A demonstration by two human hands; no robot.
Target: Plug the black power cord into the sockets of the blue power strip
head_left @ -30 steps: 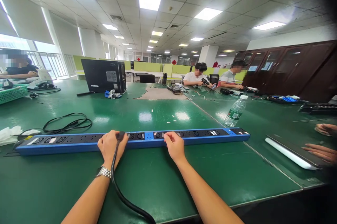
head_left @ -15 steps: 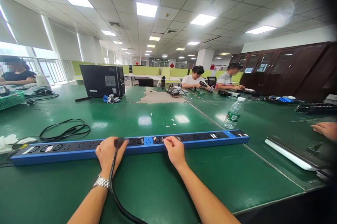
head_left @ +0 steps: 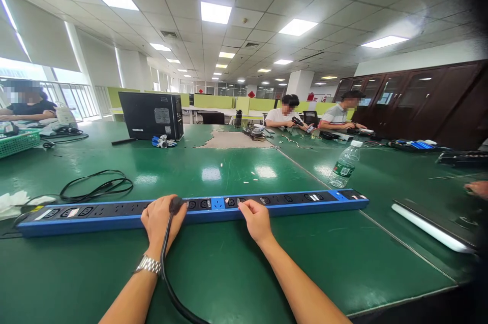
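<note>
A long blue and black power strip [head_left: 125, 220] lies across the green table, its row of sockets facing up. My left hand [head_left: 160, 225], with a metal-band watch on its wrist, is closed on a black plug [head_left: 176, 205] at the left of the strip's middle. From that plug a thick black cable [head_left: 164, 268] runs down toward me. Right of the blue socket section, my right hand [head_left: 256, 221] pinches with thumb and forefinger just over the sockets. Whatever lies between those fingertips is too small to make out. Little pale labels dot the strip's top.
Beyond the strip stand a water bottle [head_left: 344, 165] and a black computer case [head_left: 151, 116]. A coiled black cable [head_left: 97, 187] lies at left, near white tissue [head_left: 15, 204]. At right is a white-edged black device [head_left: 430, 226], with another person's hand [head_left: 476, 188] at the frame's edge.
The view has shifted slightly, moving the scene a little to the right. Both my hands keep their places at the strip. The other person's hand at right shows less now.
</note>
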